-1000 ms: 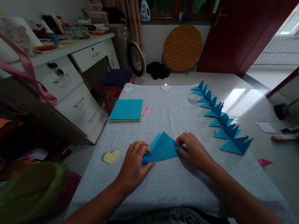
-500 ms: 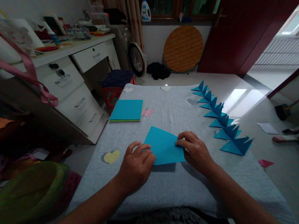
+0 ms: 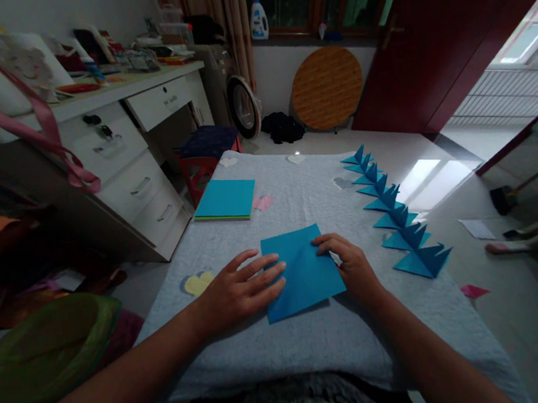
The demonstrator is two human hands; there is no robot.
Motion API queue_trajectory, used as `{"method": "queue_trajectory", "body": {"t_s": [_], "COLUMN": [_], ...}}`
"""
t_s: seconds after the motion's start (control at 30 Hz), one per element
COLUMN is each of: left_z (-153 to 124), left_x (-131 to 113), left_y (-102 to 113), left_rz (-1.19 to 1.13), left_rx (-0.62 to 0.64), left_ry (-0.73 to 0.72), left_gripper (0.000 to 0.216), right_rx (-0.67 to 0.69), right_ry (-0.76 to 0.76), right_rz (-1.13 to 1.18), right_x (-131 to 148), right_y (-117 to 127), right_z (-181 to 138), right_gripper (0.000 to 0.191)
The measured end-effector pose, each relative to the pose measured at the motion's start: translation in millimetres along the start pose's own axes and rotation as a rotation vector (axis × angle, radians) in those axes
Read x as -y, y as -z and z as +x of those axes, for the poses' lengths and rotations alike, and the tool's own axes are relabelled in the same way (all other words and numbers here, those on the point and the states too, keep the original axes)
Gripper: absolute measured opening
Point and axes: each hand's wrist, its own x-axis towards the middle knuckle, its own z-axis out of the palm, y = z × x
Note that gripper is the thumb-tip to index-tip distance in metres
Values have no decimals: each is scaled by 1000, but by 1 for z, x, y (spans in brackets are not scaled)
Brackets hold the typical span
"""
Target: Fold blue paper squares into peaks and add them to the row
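A blue square paper sheet [image 3: 300, 271] lies unfolded and flat on the grey cloth-covered table [image 3: 320, 342], with a diagonal crease across it. My left hand [image 3: 234, 291] rests flat with fingers stretched out, its fingertips pressing the sheet's left edge. My right hand [image 3: 352, 263] sits at the sheet's right edge with fingers curled, the fingertips touching the paper near its upper right corner.
A row of several folded blue paper pieces [image 3: 392, 216] runs along the table's right side. A stack of blue paper [image 3: 225, 199] lies at the far left. A yellow heart patch [image 3: 199, 282] is beside my left hand. White drawers [image 3: 128, 175] stand left.
The sheet was a folded triangle a second ago; it has been opened out and now lies flat. My left hand's fingers have spread out over its left edge.
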Motion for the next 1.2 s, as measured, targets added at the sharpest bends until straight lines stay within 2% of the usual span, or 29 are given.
{"method": "queue_trajectory", "body": {"t_s": [0.1,0.17,0.27,0.43,0.5,0.6,0.67,0.77,0.87,1.0,1.2], "left_z": [4,6,7,15,21,30,35,39,40,39,41], "left_x": [-4,-6,-7,-8,-8,-9,-10,-12,-12,-9,-12], "left_y": [-5,-9,-15,-19,-20,-20,-20,-21,-22,-21,-7], "left_rz": [0,-13,-1,75,46,9,3,-38,-123,-262,-335], "left_rx": [-10,-4,20,63,84,118,145,199,233,271,279], "left_ry": [-74,-51,24,-36,-33,-10,-18,-15,57,182,280], "left_gripper": [26,24,24,25,23,17,12,8,8,16,7], "right_rx": [41,91,136,-6,-11,67,71,95,217,299,298], "right_ry": [-3,-9,-16,75,141,228,271,343,374,383,245], "right_rz": [38,47,7,-203,-324,-500,-555,-544,-493,-425,-285], "right_x": [2,1,-2,0,7,21,28,33,34,31,23], "right_y": [-2,-2,2,11,12,7,3,-2,-3,-1,0], "right_z": [2,2,2,0,-3,-11,-16,-18,-16,-12,-13], "right_gripper": [16,16,27,50,55,64,72,79,83,76,38]}}
